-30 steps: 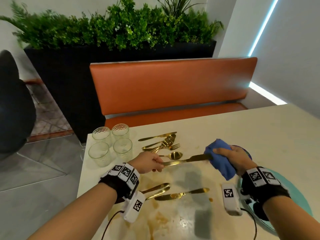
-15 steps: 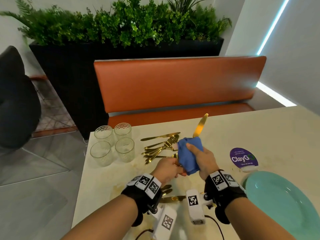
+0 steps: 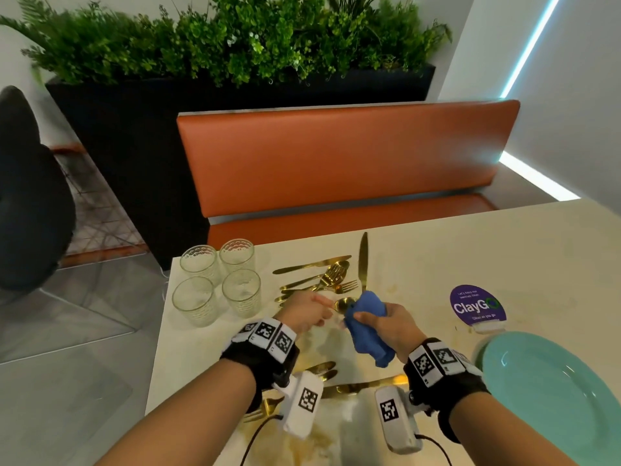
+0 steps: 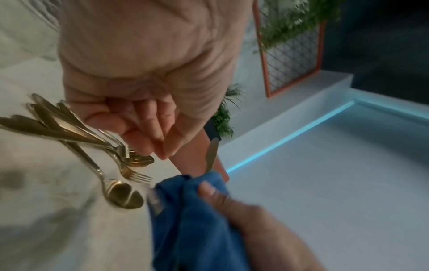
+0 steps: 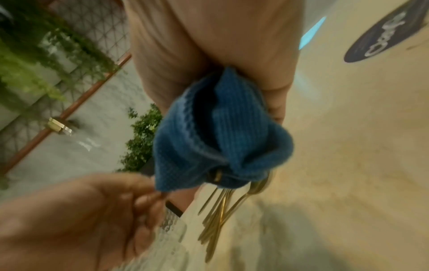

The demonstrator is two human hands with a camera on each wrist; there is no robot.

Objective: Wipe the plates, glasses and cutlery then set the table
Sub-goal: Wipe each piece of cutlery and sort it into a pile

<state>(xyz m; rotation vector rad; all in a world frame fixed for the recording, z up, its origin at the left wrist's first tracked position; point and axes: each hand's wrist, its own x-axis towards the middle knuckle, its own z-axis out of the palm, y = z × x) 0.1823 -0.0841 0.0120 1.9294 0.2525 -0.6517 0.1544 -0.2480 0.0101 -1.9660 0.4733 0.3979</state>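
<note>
Room: an orange bench [image 3: 339,163] stands past the far edge of the table, with a long black box of green plants [image 3: 235,45] behind it.
Table: the cream table [image 3: 420,264] has brown marks on it near the front edge.
Plate: a green plate [image 3: 551,395] lies flat at the right front edge, with nothing on it.
Sticker: a round purple sticker [image 3: 477,304] sits just behind the plate.
Glasses: four glasses [image 3: 216,280] stand upright at the far left corner, all with nothing in them.
Cloth: the right hand [image 3: 393,326] squeezes a blue cloth [image 3: 368,326] around the knife.
Knife: a gold knife [image 3: 363,260] sticks up out of the cloth, its long side pointing at the far edge, tip up.
Left hand: the left hand [image 3: 304,312] has its fingers curled; it seems to pinch the knife's handle, but the cloth hides that end.
Pile: gold forks and spoons [image 3: 319,279] lie flat between the glasses and the knife.
Front: more gold cutlery [image 3: 356,386] lies near the front edge, under the wrists.
</note>
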